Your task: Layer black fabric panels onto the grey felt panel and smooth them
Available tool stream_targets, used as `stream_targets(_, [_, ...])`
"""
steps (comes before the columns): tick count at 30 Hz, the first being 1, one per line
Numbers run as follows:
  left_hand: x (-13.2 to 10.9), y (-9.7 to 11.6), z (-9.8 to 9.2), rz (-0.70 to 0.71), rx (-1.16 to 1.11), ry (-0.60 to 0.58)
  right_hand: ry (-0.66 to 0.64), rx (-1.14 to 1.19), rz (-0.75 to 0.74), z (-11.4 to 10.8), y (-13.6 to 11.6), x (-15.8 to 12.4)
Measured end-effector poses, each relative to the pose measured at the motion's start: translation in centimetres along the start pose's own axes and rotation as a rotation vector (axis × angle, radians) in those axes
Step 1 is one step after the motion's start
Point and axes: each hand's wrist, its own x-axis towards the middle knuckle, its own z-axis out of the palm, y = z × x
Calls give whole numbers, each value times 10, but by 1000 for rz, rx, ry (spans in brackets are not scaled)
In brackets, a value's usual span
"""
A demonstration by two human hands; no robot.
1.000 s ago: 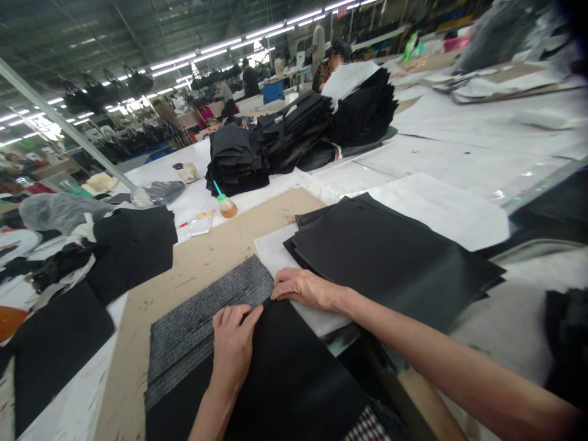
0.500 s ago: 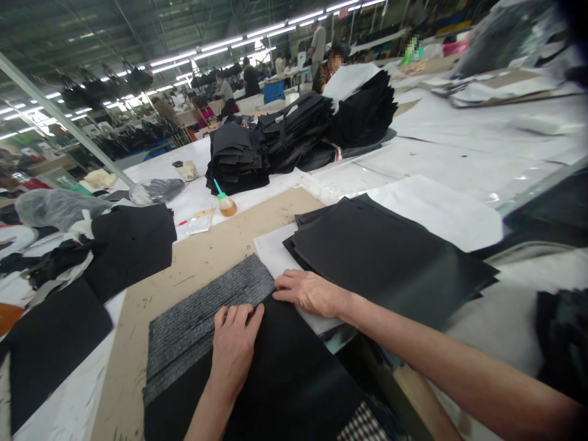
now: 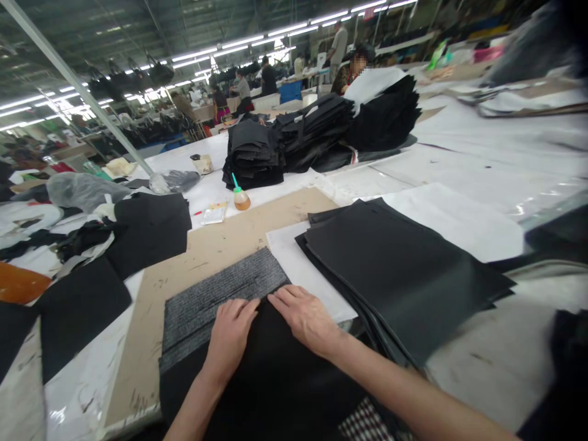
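A black sheet of smooth material (image 3: 285, 373) lies over a grey ribbed piece (image 3: 220, 282) at the near end of the table, leaving a band of the ribbed side showing. My left hand (image 3: 229, 337) is at the black sheet's far edge, fingers bent and close together on it. Close by on the right, my right hand (image 3: 307, 318) has its fingertips on that same edge, near the corner. The fingertips of both hands almost meet. How far the fingers reach under the edge is hidden.
A stack of black sheets (image 3: 395, 257) lies to the right on white paper. Bundled black pieces (image 3: 316, 131) stand at the back. A small bottle of amber liquid (image 3: 241, 201) stands beyond the beige board (image 3: 215, 239). Black pieces (image 3: 82, 312) lie left. People work farther off.
My right hand has drawn in toward my left, its fingertips moving onto the black sheet's edge. My left hand's fingers have come closer together. The view has swung slightly left.
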Motion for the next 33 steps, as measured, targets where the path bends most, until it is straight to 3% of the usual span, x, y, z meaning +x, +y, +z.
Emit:
stream_targets(4, [-31, -23, -12, -28, -34, 20, -33, -13, -49, -5, 5, 0])
stream_targets(8, [-48, -31, -19, -14, -1, 10, -55, -39, -58, -8, 4, 2])
stream_targets(15, [-42, -22, -31, 64, 143, -107, -22, -110, -62, -9, -3, 9])
stream_targets(19, [-40, -15, -34, 74, 198, -116, 29, -153, -108, -2, -31, 19])
stream_targets(22, [-42, -15, -31, 47, 186, -111, -20, -106, -156, 10, -52, 24])
stream_targets(29, [-80, -50, -40, -55, -18, -38, -66, -68, -152, 16, -56, 26])
stream_targets(33, [-102, -63, -50, -88, -15, -13, -94, -112, -172, 13, -58, 29])
